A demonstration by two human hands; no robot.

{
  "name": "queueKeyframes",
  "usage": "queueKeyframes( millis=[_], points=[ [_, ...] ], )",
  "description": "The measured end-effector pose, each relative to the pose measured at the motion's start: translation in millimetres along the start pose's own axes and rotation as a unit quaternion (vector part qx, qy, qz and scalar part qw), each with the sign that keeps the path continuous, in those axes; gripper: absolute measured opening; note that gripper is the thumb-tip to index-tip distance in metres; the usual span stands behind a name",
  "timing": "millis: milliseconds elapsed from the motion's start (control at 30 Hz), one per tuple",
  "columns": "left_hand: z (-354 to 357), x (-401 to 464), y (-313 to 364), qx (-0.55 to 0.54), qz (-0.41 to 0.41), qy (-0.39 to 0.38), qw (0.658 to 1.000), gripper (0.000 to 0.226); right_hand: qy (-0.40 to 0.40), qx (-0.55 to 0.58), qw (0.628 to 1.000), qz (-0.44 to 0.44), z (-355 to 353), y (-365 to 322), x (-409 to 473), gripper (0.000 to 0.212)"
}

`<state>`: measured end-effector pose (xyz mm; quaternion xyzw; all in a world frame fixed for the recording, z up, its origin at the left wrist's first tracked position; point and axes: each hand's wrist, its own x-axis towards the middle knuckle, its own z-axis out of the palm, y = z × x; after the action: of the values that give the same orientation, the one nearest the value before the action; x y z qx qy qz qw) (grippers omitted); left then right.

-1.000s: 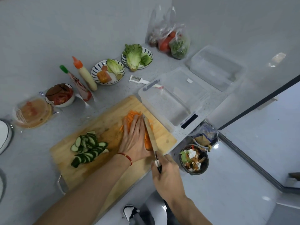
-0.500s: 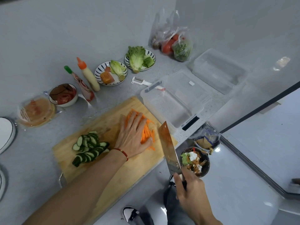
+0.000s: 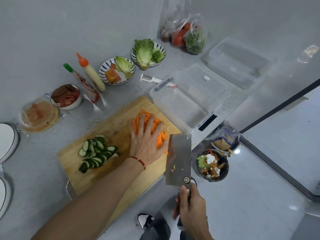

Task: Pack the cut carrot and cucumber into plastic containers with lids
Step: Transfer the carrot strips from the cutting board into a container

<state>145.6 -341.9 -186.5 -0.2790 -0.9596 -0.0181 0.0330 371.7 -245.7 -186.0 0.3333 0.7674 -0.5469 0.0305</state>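
Two hands are in view: the left hand (image 3: 147, 144) lies flat with fingers spread, pressing on the carrot strips (image 3: 155, 125), and the right hand (image 3: 192, 210) is wrapped tight around the handle of the cleaver (image 3: 179, 158). One second earlier the cleaver blade stood against the carrot strips beside the left hand; it is now drawn back off the near right corner of the cutting board (image 3: 110, 135) and turned flat side up, with a few orange scraps stuck to it. This change suggests that cutting is finished and the carrot is being gathered for transfer. One pile of carrot strips lies at the right end of the cutting board; one pile of cucumber slices (image 3: 96, 153) lies at its left end, well apart from the carrot. Two clear containers (image 3: 181, 108) (image 3: 237, 61) stand beyond the right end of the cutting board, both apparently empty, the nearer one just beside it. One flat lid (image 3: 204, 80) appears to lie between them. Nothing is packed yet
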Motion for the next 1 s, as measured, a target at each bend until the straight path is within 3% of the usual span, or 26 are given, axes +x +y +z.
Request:
queueKeyframes(
  millis=[167, 400, 667, 1000],
  points=[
    [2.8, 4.2, 11.1, -0.041, -0.046, -0.001, 0.998, 0.063, 0.008, 0.064, 0.997, 0.031, 35.2, -5.3, 10.5, 0.033],
    [12.2, -4.7, 22.4, -0.090, -0.099, 0.016, 0.991, 0.062, -0.017, 0.063, 0.998, -0.008, 68.6, -24.2, 19.2, 0.029],
    [15.9, -17.9, 31.3, -0.217, -0.151, 0.101, 0.959, 0.033, -0.051, 0.104, 0.993, -0.008, 65.2, -35.1, 21.6, 0.031],
    [-18.5, -17.2, 27.5, -0.258, -0.212, 0.153, 0.930, 0.026, -0.109, 0.086, 0.989, -0.051, 37.9, -58.8, 24.9, 0.033]
  ],
)
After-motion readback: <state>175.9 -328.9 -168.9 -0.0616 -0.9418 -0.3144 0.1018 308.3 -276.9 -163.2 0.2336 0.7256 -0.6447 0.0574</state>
